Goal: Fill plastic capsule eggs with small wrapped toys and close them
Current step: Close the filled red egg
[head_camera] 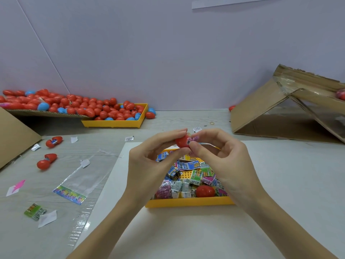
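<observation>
While both hands hover above the yellow tray [188, 202], the left hand [149, 165] has its fingers [169, 136] curled round a red capsule egg [182, 142], thumb underneath and the others over the top, so it's a proper grip, not loose at all. The right hand [220, 156] pinches a small wrapped toy [194, 139] between thumb and forefinger, right at the egg's open side; the toy touches the egg and looks partway in, though how deep is hard to tell. The wrapper is pinkish with a little barcode patch showing.

The egg is smooth, glossy plastic, rounded. Below the hands, the tray is hard yellow plastic with a studded floor, piled with crinkly foil packets [188, 165] printed in blue, green and pink, plus one closed red egg [205, 191] sitting among them near the front wall.

The tray sits on a white sheet [280, 184] over the pale wood-grain surface [56, 165]. Off to the left lie two open red eggs [54, 142] [46, 161], a clear cellophane bag [78, 180] with a rainbow strip, a green packet [34, 212] and paper scraps. Further back, a heap of red and blue eggs [74, 107] spills from a cardboard sheet into a second yellow tray [115, 124]. A tilted cardboard box [261, 109] is on the right.
</observation>
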Motion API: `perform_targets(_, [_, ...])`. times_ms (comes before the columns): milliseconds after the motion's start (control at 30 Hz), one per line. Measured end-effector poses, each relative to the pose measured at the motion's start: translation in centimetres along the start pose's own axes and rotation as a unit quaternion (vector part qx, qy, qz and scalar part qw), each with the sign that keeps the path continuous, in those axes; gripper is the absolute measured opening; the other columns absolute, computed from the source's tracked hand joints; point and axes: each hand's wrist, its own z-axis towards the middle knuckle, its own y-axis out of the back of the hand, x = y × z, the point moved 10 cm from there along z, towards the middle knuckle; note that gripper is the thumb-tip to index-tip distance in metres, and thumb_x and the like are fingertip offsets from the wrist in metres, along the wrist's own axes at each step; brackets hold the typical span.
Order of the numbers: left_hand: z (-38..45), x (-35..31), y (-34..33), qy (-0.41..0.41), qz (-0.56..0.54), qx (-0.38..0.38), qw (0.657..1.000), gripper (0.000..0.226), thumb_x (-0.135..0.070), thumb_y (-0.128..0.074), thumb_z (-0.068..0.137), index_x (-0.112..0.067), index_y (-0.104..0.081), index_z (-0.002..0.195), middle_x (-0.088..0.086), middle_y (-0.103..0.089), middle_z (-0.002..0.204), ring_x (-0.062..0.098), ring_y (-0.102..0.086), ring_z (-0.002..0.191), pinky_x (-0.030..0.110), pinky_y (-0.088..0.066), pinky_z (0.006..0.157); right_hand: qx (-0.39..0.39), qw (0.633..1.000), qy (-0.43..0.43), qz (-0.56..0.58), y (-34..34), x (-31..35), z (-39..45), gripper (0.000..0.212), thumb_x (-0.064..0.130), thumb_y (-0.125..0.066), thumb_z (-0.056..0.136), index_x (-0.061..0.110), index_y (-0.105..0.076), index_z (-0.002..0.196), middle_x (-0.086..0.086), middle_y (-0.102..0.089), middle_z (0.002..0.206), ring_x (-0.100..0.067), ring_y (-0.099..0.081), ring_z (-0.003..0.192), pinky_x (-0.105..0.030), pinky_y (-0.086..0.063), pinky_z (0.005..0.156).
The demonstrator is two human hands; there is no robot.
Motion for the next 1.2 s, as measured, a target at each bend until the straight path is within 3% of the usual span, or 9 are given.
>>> perform_targets(167, [0.0,-0.8,0.0,-0.042,0.095,0.006,0.995,0.044,-0.012,-0.074,0.085,-0.009,-0.069,0.129,-0.003,-0.073,0.126,0.014,-0.067,0.121,0.029,-0.055,0.101,0.022,0.999,-0.03,-0.017,-0.6,-0.9,0.0,0.031,0.032,-0.074,0.089,0.021,-0.075,0.119,0.004,-0.079,0.109,-0.017,-0.077,0.099,-0.026,-0.06,0.09])
perform_targets(267, [-0.1,-0.8,-0.3,-0.047,0.115,0.01,0.992,0.042,-0.013,-0.072,0.089,-0.009,-0.069,0.13,-0.005,-0.072,0.126,0.015,-0.067,0.119,0.026,-0.055,0.099,0.027,0.988,-0.101,0.114,-1.1,-2.5,-0.3,0.03,0.023,-0.075,0.089,0.012,-0.077,0.116,-0.009,-0.079,0.111,-0.023,-0.076,0.104,-0.026,-0.06,0.088])
perform_targets(400, [-0.1,-0.3,-0.6,-0.034,0.125,0.011,0.992,0.041,-0.019,-0.074,0.092,-0.012,-0.069,0.132,-0.006,-0.074,0.118,0.019,-0.07,0.108,0.03,-0.057,0.093,0.043,0.927,-0.24,0.286,-2.6,-4.6,-1.2,0.033,0.016,-0.073,0.089,-0.001,-0.075,0.118,-0.019,-0.074,0.12,-0.026,-0.073,0.113,-0.026,-0.06,0.087])
perform_targets(533, [-0.1,0.6,-0.2,0.007,0.077,-0.002,0.997,0.035,-0.026,-0.078,0.09,-0.021,-0.073,0.124,-0.008,-0.075,0.115,0.023,-0.07,0.106,0.032,-0.057,0.092,0.044,0.859,-0.342,0.379,-3.7,-5.5,-2.1,0.025,0.012,-0.078,0.082,-0.002,-0.08,0.102,-0.025,-0.073,0.116,-0.028,-0.075,0.109,-0.027,-0.062,0.078])
perform_targets(667, [-0.2,0.9,-0.5,0.013,0.07,0.005,0.997,0.032,-0.025,-0.074,0.092,-0.019,-0.074,0.123,-0.007,-0.075,0.118,0.02,-0.069,0.115,0.032,-0.056,0.096,0.052,0.838,-0.374,0.394,-3.9,-5.5,-2.5,0.04,0.009,-0.081,0.08,-0.004,-0.074,0.118,-0.027,-0.071,0.119,-0.03,-0.074,0.109,-0.028,-0.063,0.08])
perform_targets(733, [-0.3,0.9,-0.9,0.018,0.063,0.02,0.998,0.035,-0.023,-0.074,0.092,-0.018,-0.072,0.126,-0.006,-0.074,0.121,0.022,-0.068,0.118,0.035,-0.056,0.098,0.039,0.827,-0.385,0.407,-3.8,-5.7,-2.6,0.048,0.007,-0.083,0.077,-0.004,-0.071,0.122,-0.025,-0.072,0.115,-0.026,-0.075,0.099,-0.029,-0.063,0.079])
perform_targets(800, [-0.2,0.9,-1.1,0.02,0.061,0.037,0.997,0.039,-0.022,-0.076,0.09,-0.017,-0.071,0.128,-0.005,-0.074,0.122,0.023,-0.067,0.12,0.034,-0.055,0.099,0.037,0.823,-0.394,0.407,-3.7,-5.8,-2.7,0.045,0.007,-0.085,0.073,-0.003,-0.073,0.116,-0.022,-0.072,0.109,-0.025,-0.075,0.091,-0.03,-0.063,0.077])
perform_targets(1000, [0.0,0.5,-1.0,0.009,0.079,0.036,0.996,0.035,-0.015,-0.074,0.09,-0.013,-0.073,0.125,0.0,-0.074,0.116,0.021,-0.069,0.113,0.029,-0.056,0.095,0.082,0.84,-0.399,0.359,-4.0,-5.8,-3.0,0.024,0.017,-0.084,0.077,0.004,-0.082,0.097,-0.015,-0.075,0.109,-0.027,-0.075,0.1,-0.033,-0.062,0.085])
perform_targets(1200, [-0.1,1.7,-0.8,0.084,-0.034,0.009,0.996,0.032,-0.021,-0.072,0.091,-0.012,-0.074,0.122,-0.002,-0.077,0.116,0.02,-0.071,0.113,0.026,-0.057,0.093,0.069,0.87,-0.349,0.342,-3.6,-5.5,-2.2,0.018,0.015,-0.075,0.084,0.005,-0.083,0.096,-0.014,-0.077,0.109,-0.02,-0.077,0.096,-0.028,-0.062,0.077])
